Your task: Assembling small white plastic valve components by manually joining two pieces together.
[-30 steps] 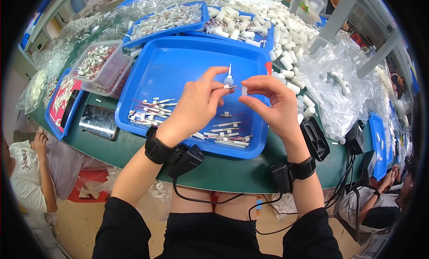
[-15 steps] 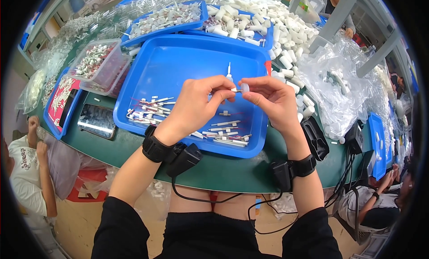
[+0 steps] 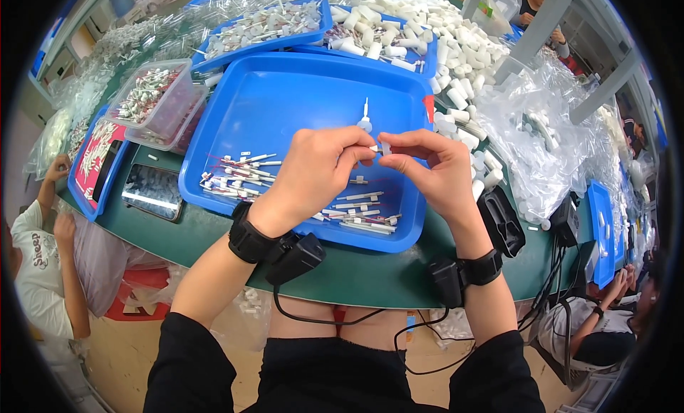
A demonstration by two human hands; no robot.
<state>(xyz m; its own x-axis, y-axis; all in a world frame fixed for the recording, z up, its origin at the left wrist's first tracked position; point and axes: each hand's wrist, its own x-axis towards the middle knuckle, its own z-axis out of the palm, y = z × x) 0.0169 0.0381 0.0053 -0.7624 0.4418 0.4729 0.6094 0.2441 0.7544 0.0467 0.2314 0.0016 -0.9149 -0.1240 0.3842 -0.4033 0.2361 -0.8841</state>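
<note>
Over the large blue tray (image 3: 299, 65) my two hands meet, fingertips almost touching. My left hand (image 3: 317, 171) pinches a small white plastic piece (image 3: 373, 149) between thumb and forefinger. A small translucent white cap (image 3: 386, 149) is in the pinch of my right hand (image 3: 438, 167), right beside that piece. Whether the two parts are joined I cannot tell. Beyond my fingers, a white piece with a thin tip (image 3: 365, 117) lies in the tray. Thin white sticks with small blocks and red strands (image 3: 239, 176) lie at its left, and more white sticks (image 3: 363, 217) at its near side.
Behind are a blue tray of small parts (image 3: 271, 32) and a heap of white cylinders (image 3: 456, 50). Clear plastic boxes (image 3: 153, 103) and a phone (image 3: 153, 192) are at left. Plastic bags (image 3: 531, 142), a black case (image 3: 502, 221) and cables (image 3: 548, 278) are at right. Other people sit nearby.
The translucent cap in my right fingers has turned and sits slightly lower. My hands stay almost in place. At the left, a co-worker's hand has moved up toward the pink-lined tray.
</note>
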